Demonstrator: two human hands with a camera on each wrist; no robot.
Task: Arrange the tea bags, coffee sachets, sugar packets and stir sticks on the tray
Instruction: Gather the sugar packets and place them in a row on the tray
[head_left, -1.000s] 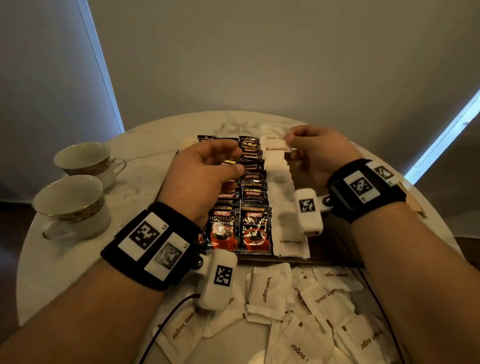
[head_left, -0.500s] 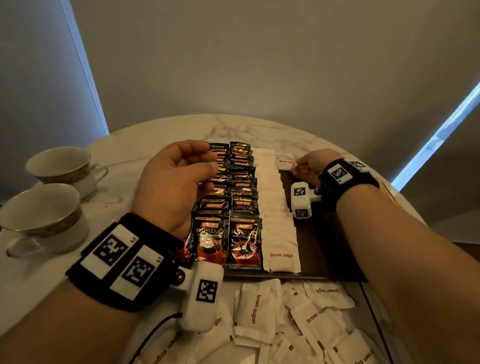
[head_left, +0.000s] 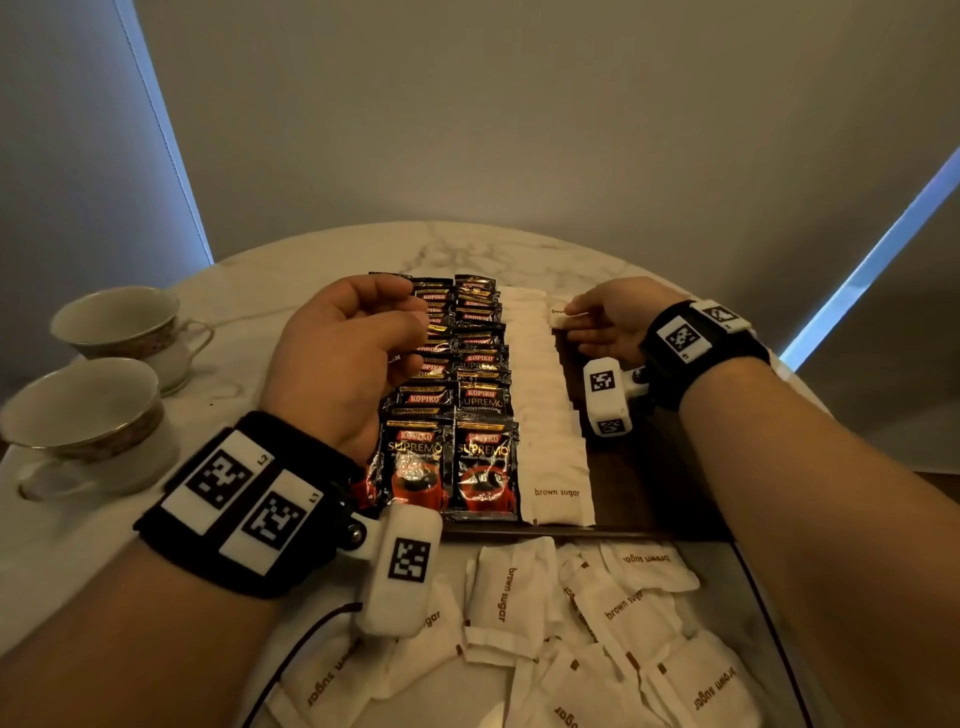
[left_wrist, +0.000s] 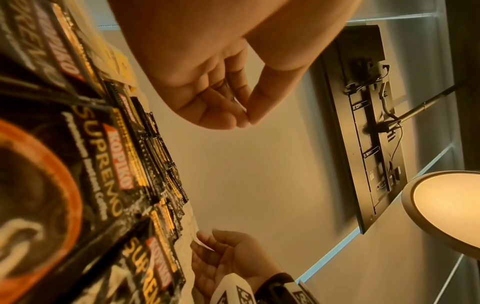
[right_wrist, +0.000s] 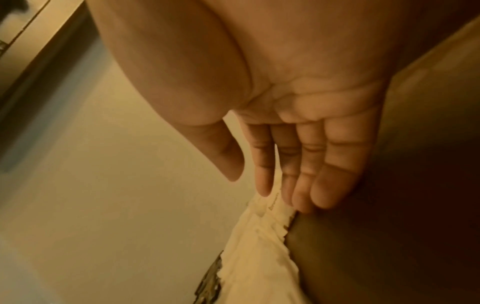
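A dark wooden tray (head_left: 649, 488) carries two rows of black Kopiko coffee sachets (head_left: 480, 405) and one row of white brown sugar packets (head_left: 540, 395). My right hand (head_left: 576, 325) is at the tray's far end, just right of the sugar row. Its straight fingers (right_wrist: 298, 185) lie on one sugar packet (head_left: 558, 317), with the thumb apart. My left hand (head_left: 415, 322) hovers over the left coffee row. In the left wrist view its fingers (left_wrist: 221, 115) are loosely curled toward the thumb and hold nothing. No tea bags or stir sticks are in sight.
Several loose brown sugar packets (head_left: 597, 623) lie heaped on the round marble table (head_left: 260, 280) in front of the tray. Two teacups (head_left: 119, 322) (head_left: 78, 410) stand at the left. The tray's right half is bare wood. A wall is close behind the table.
My right hand moved right from the top of the sugar row and lowered its packet onto the tray's far end, fingers straightening. The left hand stayed above the coffee sachets.
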